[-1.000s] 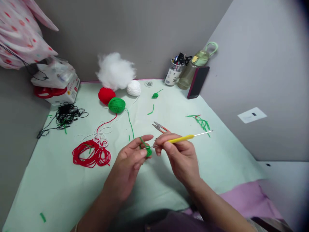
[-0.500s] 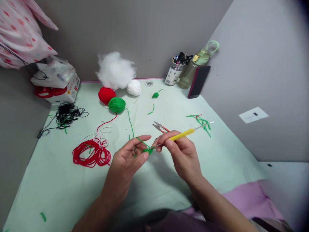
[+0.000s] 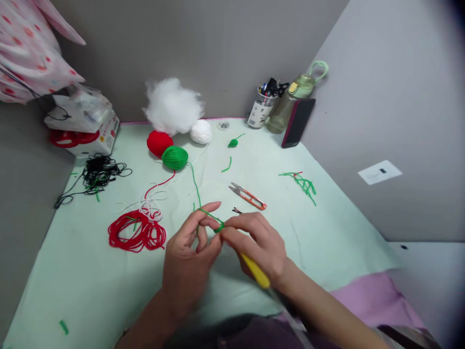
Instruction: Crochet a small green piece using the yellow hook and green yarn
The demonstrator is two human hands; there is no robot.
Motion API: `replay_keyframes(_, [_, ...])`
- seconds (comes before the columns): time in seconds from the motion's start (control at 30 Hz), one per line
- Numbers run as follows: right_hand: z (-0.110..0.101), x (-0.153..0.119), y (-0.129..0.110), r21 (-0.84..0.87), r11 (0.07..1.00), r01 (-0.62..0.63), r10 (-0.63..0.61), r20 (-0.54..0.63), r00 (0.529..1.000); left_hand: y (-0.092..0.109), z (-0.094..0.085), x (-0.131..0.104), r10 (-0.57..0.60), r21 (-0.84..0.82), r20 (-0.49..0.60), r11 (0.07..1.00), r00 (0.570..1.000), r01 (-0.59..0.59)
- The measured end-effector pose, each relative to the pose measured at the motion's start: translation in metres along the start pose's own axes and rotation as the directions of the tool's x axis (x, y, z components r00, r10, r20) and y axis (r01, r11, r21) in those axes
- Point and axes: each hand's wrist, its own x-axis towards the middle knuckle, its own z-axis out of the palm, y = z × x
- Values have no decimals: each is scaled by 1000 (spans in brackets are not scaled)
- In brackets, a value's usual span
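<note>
My left hand pinches a small green crocheted piece between thumb and fingers, with green yarn running over its raised index finger. That strand leads back to a green yarn ball. My right hand touches the piece with its fingertips and holds a yellow-handled crochet hook, whose handle points down toward my body. The hook's working tip is hidden by the fingers. Orange thread snips lie just beyond my right hand, with a small dark item beside it.
Red yarn coils and tangled black yarn lie left. Behind are a red ball, white ball, white stuffing, pen cup, bottle and phone. Green scraps lie right.
The hook has swung from pointing up and right to pointing down toward my body. My right hand has moved closer to my left and lower, uncovering the snips' handles.
</note>
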Motion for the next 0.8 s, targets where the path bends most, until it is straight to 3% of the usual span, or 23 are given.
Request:
replay_keyframes(0.07, [1, -3, -1, -46, 999, -15, 16, 13, 1000, -2, 0, 1, -132, -191, 123, 969, 984, 154])
replay_keyframes(0.17, [-2, -3, -3, 132, 983, -127, 138, -79, 987, -1, -3, 5, -243, -373, 303, 860, 922, 349])
replay_keyframes(0.27, [-3, 4, -2, 457, 846, -276, 377, -147, 914, 3, -7, 10, -232, -422, 285, 841, 930, 340])
replay_keyframes(0.33, [-1, 10, 0, 606, 721, -336, 484, -93, 870, 3, -7, 10, -203, -399, 279, 864, 939, 306])
replay_keyframes(0.4, [3, 12, 1, 655, 660, -368, 510, -31, 860, 1, -4, 9, -184, -358, 283, 890, 941, 282])
replay_keyframes(0.47, [7, 12, 1, 620, 686, -381, 504, -26, 863, -2, 0, 7, -162, -341, 258, 907, 953, 247])
replay_keyframes(0.57, [11, 8, -2, 450, 834, -319, 406, -109, 907, -5, 4, 4, -133, -363, 189, 911, 973, 195])
replay_keyframes(0.67, [9, 3, -3, 234, 952, -197, 232, -131, 964, -4, 3, 5, -207, -405, 220, 870, 953, 282])
replay_keyframes(0.73, [5, 4, -2, 254, 943, -215, 255, -135, 958, -2, 0, 8, -262, -434, 303, 818, 916, 377])
replay_keyframes(0.8, [2, 6, 0, 419, 855, -307, 396, -144, 907, 0, -4, 11, -262, -457, 324, 798, 909, 393])
